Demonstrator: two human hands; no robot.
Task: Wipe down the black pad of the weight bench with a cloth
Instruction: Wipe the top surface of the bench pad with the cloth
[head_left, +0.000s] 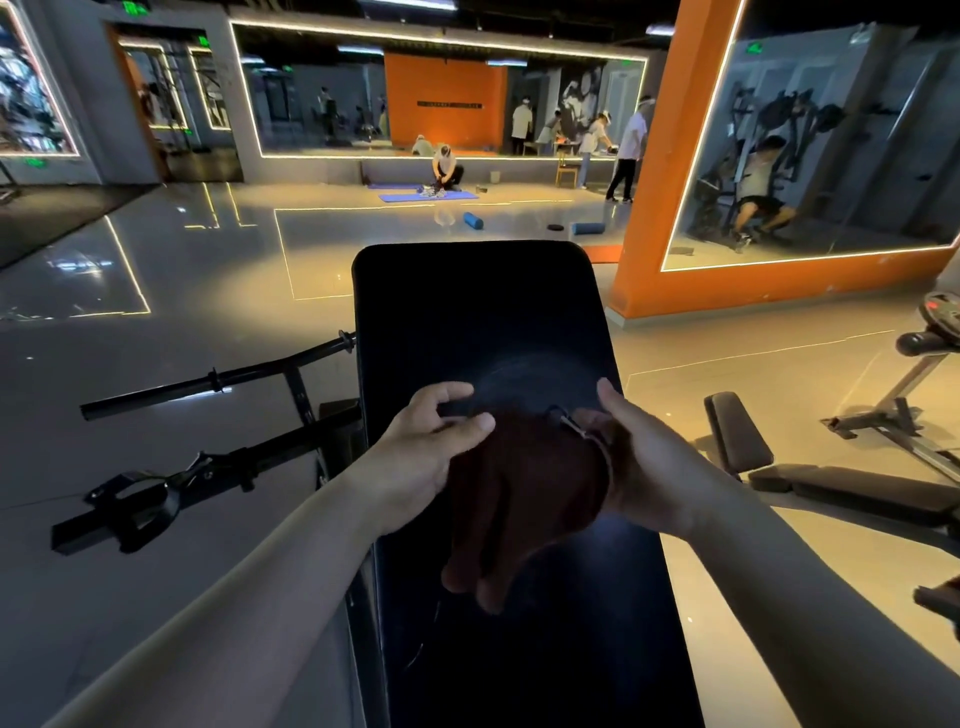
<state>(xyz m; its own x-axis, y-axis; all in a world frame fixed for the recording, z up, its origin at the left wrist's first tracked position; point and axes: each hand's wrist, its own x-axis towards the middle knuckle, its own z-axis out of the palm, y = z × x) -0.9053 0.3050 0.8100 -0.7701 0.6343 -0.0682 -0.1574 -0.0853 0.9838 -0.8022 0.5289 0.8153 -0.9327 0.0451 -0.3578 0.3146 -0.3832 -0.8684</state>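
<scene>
The long black pad (478, 322) of the weight bench runs away from me down the middle of the view. A dark brown cloth (524, 499) hangs over the pad's middle, held up between both hands. My left hand (421, 452) pinches the cloth's upper left edge with thumb and fingers. On the other side, my right hand (639, 457) grips the upper right edge, where a small light tag shows. The cloth's lower part droops toward the pad; whether it touches the pad is unclear.
Black bench frame bars (218, 384) stick out on the left over the glossy floor. Another bench (810, 467) stands at the right. An orange pillar (670, 208) with a mirror rises beyond the pad's right corner. Several people and blue mats (426, 196) are far back.
</scene>
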